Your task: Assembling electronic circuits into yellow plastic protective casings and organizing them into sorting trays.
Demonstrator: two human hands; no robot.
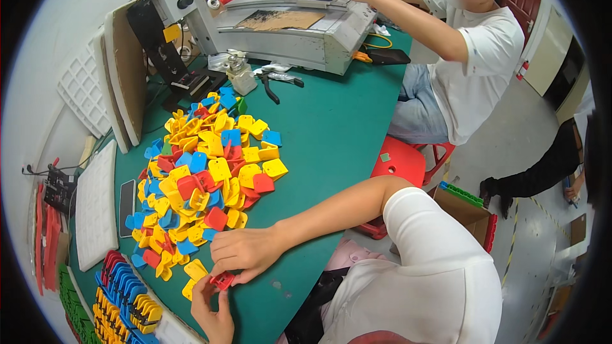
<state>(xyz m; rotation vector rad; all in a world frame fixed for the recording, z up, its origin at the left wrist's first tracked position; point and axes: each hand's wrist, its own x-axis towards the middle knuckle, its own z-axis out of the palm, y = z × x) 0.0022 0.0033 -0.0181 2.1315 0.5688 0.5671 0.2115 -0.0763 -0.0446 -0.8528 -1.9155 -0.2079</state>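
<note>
A small red plastic piece (222, 280) is pinched between my hands, low over the green table. My right hand (245, 255) holds it from above with bent fingers, and my left hand (213, 311) grips its lower side with thumb and fingers. Part of the piece is hidden by the fingers. Beside my hands lie yellow plastic pieces (196, 270). They border a large heap of red, yellow and blue tab-like pieces (218, 169) with small holes.
Rows of blue, yellow and red pieces (127, 299) stand at lower left near a white tray (97, 207) and a dark phone-like slab (127, 207). Pliers (270, 88) and a glass bottle (241, 78) lie beyond the heap. A co-worker (475, 57) works at a grey machine (331, 44).
</note>
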